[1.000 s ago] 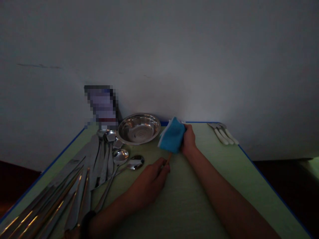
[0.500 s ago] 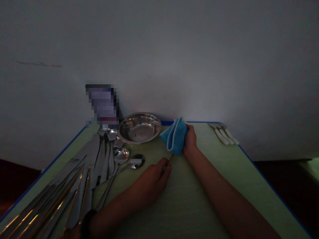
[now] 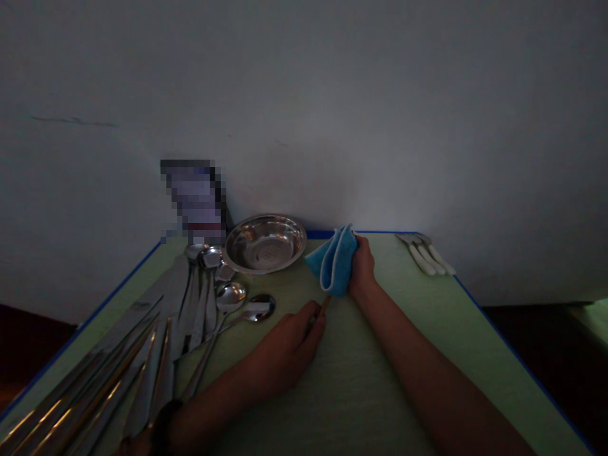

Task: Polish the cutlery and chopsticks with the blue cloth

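Note:
My right hand [image 3: 362, 263] is closed around a folded blue cloth [image 3: 338, 263] with pale edging, above the middle of the table. Below it, my left hand [image 3: 301, 332] pinches a thin orange-brown utensil [image 3: 325, 306]. The utensil's upper part runs up under the cloth and is hidden, so its kind cannot be made out. Near my left wrist lie several spoons [image 3: 231, 295] and several table knives [image 3: 164, 367]. A shiny steel bowl [image 3: 266, 247] stands to the left of the cloth.
Several forks with white handles [image 3: 430, 258] lie at the table's far right edge. A blurred upright panel [image 3: 199, 199] leans at the back left. The pale green table [image 3: 370, 392] has blue edging and meets a grey wall [image 3: 304, 114].
Both hands keep their grips and stay nearly in place. The cloth's folds have shifted slightly, and the whole view has moved a little.

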The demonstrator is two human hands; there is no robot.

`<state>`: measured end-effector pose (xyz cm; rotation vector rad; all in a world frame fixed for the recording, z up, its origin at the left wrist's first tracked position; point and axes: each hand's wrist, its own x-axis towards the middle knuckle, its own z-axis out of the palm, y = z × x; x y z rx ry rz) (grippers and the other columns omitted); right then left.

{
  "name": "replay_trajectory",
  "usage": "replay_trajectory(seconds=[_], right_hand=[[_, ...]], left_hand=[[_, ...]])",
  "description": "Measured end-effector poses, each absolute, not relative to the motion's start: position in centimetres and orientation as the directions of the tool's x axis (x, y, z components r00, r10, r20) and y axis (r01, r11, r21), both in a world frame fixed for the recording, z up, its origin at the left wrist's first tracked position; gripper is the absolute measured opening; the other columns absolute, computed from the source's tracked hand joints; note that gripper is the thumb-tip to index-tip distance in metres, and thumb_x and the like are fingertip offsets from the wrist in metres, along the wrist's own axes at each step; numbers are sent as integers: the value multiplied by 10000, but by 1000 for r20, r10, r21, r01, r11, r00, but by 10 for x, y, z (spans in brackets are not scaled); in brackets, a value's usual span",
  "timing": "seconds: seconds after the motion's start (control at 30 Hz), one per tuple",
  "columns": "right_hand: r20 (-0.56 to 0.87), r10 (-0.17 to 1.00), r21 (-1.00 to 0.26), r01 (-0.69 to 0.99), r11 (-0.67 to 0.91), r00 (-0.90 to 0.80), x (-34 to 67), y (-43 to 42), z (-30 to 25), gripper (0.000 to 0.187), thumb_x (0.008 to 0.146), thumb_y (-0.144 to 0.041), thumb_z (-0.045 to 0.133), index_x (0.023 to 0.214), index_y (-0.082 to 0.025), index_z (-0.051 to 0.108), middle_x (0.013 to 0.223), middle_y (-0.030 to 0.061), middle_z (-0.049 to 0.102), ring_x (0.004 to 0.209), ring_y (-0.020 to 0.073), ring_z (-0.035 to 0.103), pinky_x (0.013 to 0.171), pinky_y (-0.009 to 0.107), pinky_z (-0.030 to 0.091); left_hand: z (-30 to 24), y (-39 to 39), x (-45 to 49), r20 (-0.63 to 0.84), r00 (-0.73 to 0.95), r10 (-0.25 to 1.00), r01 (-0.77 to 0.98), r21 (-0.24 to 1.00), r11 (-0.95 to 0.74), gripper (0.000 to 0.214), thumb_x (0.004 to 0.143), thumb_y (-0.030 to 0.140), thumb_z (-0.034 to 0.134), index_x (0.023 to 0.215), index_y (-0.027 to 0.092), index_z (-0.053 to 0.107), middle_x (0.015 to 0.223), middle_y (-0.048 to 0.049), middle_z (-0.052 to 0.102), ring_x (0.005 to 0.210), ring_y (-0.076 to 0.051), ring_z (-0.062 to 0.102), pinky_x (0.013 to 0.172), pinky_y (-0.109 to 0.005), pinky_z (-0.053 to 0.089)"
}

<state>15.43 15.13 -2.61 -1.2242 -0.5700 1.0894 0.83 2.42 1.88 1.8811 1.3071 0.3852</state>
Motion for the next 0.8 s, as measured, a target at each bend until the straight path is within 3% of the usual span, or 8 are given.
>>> replay_trajectory(seconds=[0.13,0.33,0.57,0.8], right_hand=[[-315,842,-900,-421,-118,438,154,151,-20,204,696,-363,418,564,-219,476,469,-52,498,480,131,463,474,249,399],[-328,843,-891,-436,-126,426,153,148,-15,219,713,-341,408,530,-222,434,457,-57,463,463,119,438,462,240,385],[-296,820,-923,-367,-114,490,150,147,-19,243,707,-399,477,571,-209,544,497,-52,522,537,125,476,490,227,368],[-316,798,-911,-398,-106,512,147,142,-13,253,682,-421,497,650,-186,584,509,-58,528,583,127,509,550,229,407]], left_hand=[[19,24,8,-195,422,885,640,756,-139,266,906,365,264,839,210,470,772,-15,585,723,-172,571,651,-269,389],[18,25,8,-181,415,891,629,765,-138,268,906,364,268,835,209,474,786,-16,590,736,-173,566,656,-269,386],[17,26,7,-157,421,893,595,791,-141,265,911,363,268,866,210,479,808,-10,596,748,-165,572,675,-262,392],[14,26,7,-144,426,893,586,796,-151,250,911,363,279,912,216,481,831,-8,603,778,-170,574,697,-261,394]])
